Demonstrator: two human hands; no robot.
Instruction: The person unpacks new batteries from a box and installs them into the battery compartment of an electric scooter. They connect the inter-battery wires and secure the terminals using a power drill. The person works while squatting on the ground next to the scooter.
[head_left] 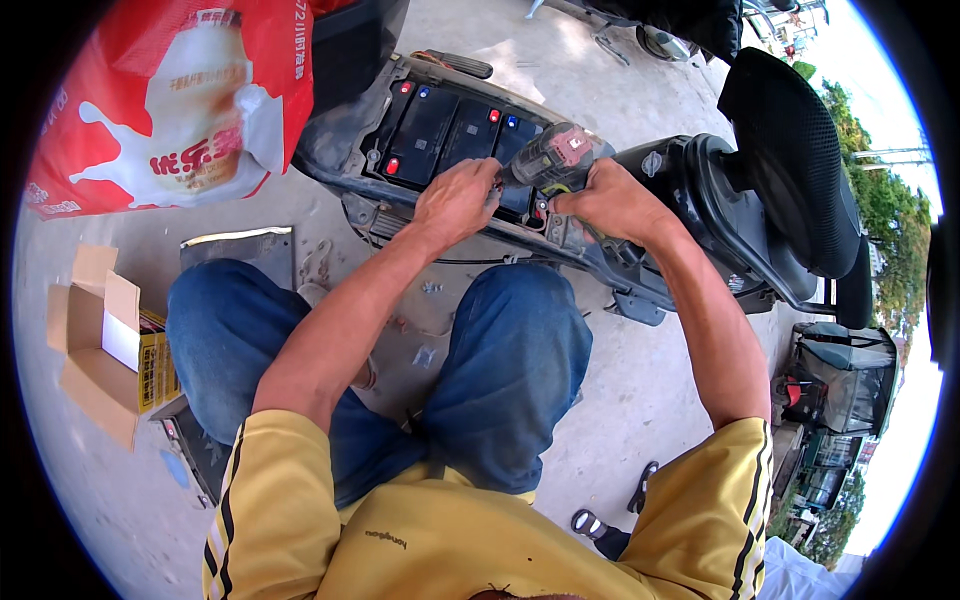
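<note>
My right hand (615, 205) is wrapped round the grip of a cordless drill (550, 155), a dusty dark tool with a faded red back end. Its front end points left toward my left hand (460, 200). The left fingers are drawn together beside the drill's nose, and what they pinch is hidden. Both hands are over the open floor compartment of a black electric scooter (690, 190). Several black batteries (432, 130) with red and blue terminal caps sit in that compartment, and my hands cover part of the nearest one.
A large red-and-white bag (200, 110) stands at the upper left. On the ground at left are an open cardboard box (105, 350) and a dark battery-like block (195, 455). Small loose parts (430, 288) lie between my knees. A sandalled foot (590, 522) shows at lower right, near a parked covered vehicle (845, 380).
</note>
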